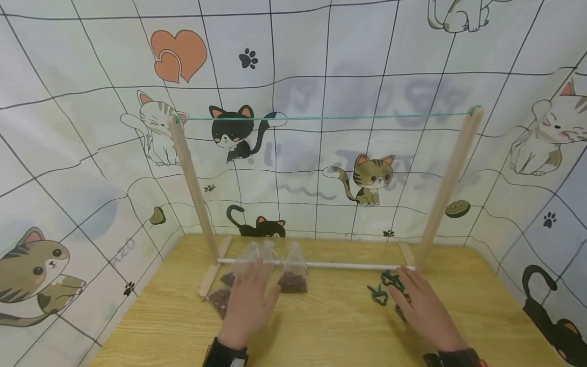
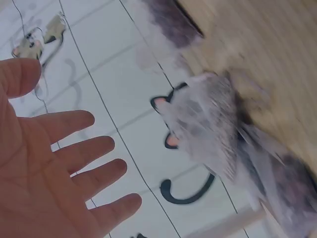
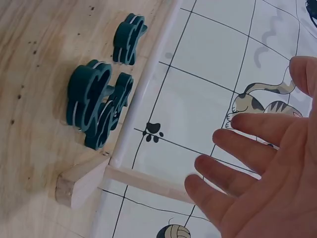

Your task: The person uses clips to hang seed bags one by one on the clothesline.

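Note:
My left hand (image 1: 249,303) hovers palm down with straight fingers over small clear plastic bags of dark reddish-brown bits. One bag (image 1: 292,282) stands just right of it; another bag (image 1: 219,302) shows on its left, partly covered by the hand. In the left wrist view nothing touches the palm, and the bags (image 2: 292,191) lie beyond the fingertips. My right hand (image 1: 428,313) is likewise outstretched, beside and partly over several dark green plastic clips (image 1: 378,295). The right wrist view shows these clips (image 3: 89,99) apart from the spread fingers.
A wooden frame with two posts (image 1: 451,188) stands behind the hands. A green string (image 1: 321,118) runs between the post tops, and a white rod (image 1: 348,265) crosses low between the feet. Cat-patterned cloth (image 1: 302,204) surrounds the wooden table (image 1: 330,331).

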The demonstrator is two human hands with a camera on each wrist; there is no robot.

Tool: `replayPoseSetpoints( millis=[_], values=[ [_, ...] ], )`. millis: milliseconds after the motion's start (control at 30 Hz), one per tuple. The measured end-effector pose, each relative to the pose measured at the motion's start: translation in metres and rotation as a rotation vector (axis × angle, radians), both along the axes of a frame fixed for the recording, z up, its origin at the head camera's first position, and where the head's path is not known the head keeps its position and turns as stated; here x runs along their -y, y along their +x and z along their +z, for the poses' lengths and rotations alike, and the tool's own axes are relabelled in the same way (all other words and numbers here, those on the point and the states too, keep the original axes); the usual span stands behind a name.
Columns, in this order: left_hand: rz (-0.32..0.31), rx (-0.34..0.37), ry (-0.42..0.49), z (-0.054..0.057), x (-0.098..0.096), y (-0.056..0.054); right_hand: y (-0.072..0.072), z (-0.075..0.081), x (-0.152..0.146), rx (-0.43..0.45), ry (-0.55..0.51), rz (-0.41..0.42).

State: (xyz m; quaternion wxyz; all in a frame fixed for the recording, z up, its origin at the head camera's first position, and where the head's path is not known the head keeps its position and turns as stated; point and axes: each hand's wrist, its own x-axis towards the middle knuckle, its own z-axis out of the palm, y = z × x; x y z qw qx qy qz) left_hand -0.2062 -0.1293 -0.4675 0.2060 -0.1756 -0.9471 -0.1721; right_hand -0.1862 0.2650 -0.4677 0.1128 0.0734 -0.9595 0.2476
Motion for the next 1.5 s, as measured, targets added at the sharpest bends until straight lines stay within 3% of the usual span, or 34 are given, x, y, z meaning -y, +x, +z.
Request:
replayPoseSetpoints(
  millis=[200, 300, 500, 600, 733, 867, 1033, 1233, 1500],
  values=[
    [-0.086, -0.109, -0.01, 0.004, -0.03, -0.001, -0.002, 0.004, 0.009, -0.087, -0.018, 0.003],
    [-0.116, -0.139, -0.025, 0.004, -0.048, -0.001, -0.006, 0.002, 0.012, -0.091, -0.021, -0.009],
    [-0.159, -0.079, -0.051, 0.004, -0.089, 0.001, -0.017, -0.005, 0.02, 0.005, -0.053, 0.001],
    [-0.182, -0.104, -0.086, 0.002, -0.11, 0.002, -0.021, -0.008, 0.025, 0.052, -0.038, -0.004],
    [-0.222, -0.161, -0.115, -0.002, -0.134, 0.002, -0.025, -0.013, 0.028, 0.054, 0.033, 0.013],
    [-0.227, -0.099, -0.16, -0.006, -0.152, 0.003, -0.029, -0.021, 0.03, 0.039, 0.088, 0.024],
    [-0.228, -0.012, -0.186, -0.01, -0.162, 0.008, -0.032, -0.032, 0.032, 0.073, 0.152, 0.005],
    [-0.229, -0.008, -0.221, -0.011, -0.165, 0.01, -0.034, -0.041, 0.033, 0.069, 0.202, -0.009],
    [-0.215, 0.013, -0.219, -0.009, -0.162, 0.009, -0.037, -0.037, 0.037, 0.055, 0.203, -0.028]
  ],
)
